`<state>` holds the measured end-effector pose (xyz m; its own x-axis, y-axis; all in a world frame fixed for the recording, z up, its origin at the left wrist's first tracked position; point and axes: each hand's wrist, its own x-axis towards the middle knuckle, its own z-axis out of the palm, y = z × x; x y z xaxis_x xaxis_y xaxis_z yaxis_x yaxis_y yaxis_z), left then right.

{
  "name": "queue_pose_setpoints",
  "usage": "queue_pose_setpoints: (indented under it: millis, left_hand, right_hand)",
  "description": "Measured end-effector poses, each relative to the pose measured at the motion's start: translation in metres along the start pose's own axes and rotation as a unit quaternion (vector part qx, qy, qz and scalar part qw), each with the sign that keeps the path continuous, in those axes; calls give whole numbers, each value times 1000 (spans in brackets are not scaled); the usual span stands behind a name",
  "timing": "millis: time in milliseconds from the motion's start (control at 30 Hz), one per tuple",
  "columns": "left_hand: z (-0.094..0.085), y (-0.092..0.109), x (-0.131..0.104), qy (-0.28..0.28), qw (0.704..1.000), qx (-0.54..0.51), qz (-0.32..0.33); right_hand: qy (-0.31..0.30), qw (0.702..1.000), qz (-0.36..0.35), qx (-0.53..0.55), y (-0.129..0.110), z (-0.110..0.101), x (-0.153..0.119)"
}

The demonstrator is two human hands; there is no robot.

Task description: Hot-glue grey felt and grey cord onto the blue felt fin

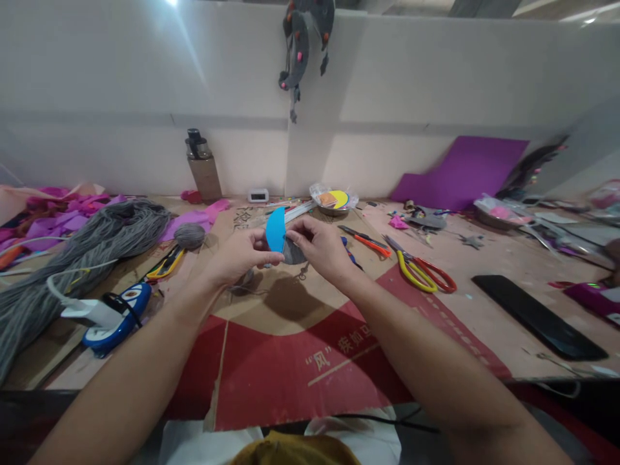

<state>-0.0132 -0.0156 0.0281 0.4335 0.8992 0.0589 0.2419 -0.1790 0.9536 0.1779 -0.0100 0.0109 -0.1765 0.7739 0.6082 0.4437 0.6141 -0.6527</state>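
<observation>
Above the middle of the cardboard, both hands hold a small rounded piece, part flat bright blue and part grey. My left hand [246,253] pinches the left edge of the blue half-round piece [276,230] between thumb and fingers. From the other side my right hand [322,244] is closed with its thumb on the grey part [293,253], which looks wound with yarn or covered in felt. Whether the blue and grey parts are joined is unclear. A small tuft of grey yarn [245,282] lies below my left hand.
Yellow-and-red-handled scissors [420,271], an orange-handled tool [372,243] and a black phone [537,315] lie to the right. At left are a grey yarn hank [104,242], a yarn ball [190,236], a yellow cutter [167,263] and a blue power strip [119,321]. A bottle [203,169] stands behind.
</observation>
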Motion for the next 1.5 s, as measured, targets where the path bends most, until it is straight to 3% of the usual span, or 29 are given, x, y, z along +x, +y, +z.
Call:
queue_pose_setpoints:
  millis: [400, 533, 600, 733, 833, 900, 967, 1100, 1200, 1333, 1500]
  left_hand:
    - [-1, 0, 0, 7, 1000, -19, -4]
    - [0, 1, -1, 15, 999, -37, -4]
    - [1, 1, -1, 17, 999, -48, -2]
    - [1, -2, 0, -2, 996, -90, -3]
    - [3, -5, 1, -29, 988, -149, -11]
    - [4, -7, 1, -41, 978, -202, -16]
    - [6, -8, 2, -48, 965, -257, -16]
    - [9, -8, 1, -49, 943, -330, -12]
    - [11, -5, 0, -35, 935, -353, -17]
    - [15, 1, -2, -34, 929, -368, -22]
    - [21, 3, -4, -44, 916, -398, -24]
  right_hand:
    - [-29, 995, 37, 89, 1, -4, 4]
    - [-48, 986, 81, 140, -3, -5, 5]
    - [-68, 966, 134, 212, -2, -6, 5]
    - [-154, 881, 252, 370, 3, -13, 6]
    - [-175, 851, 250, 427, 6, -16, 7]
    - [-141, 855, 202, 456, 6, -14, 7]
    - [-90, 878, 138, 450, 6, -9, 6]
    - [-31, 938, 47, 342, 2, -4, 2]
    - [-17, 965, -8, 262, -3, -5, -1]
    - [2, 974, -56, 220, -6, -6, -4]
    - [62, 977, -62, 194, -4, -1, -7]
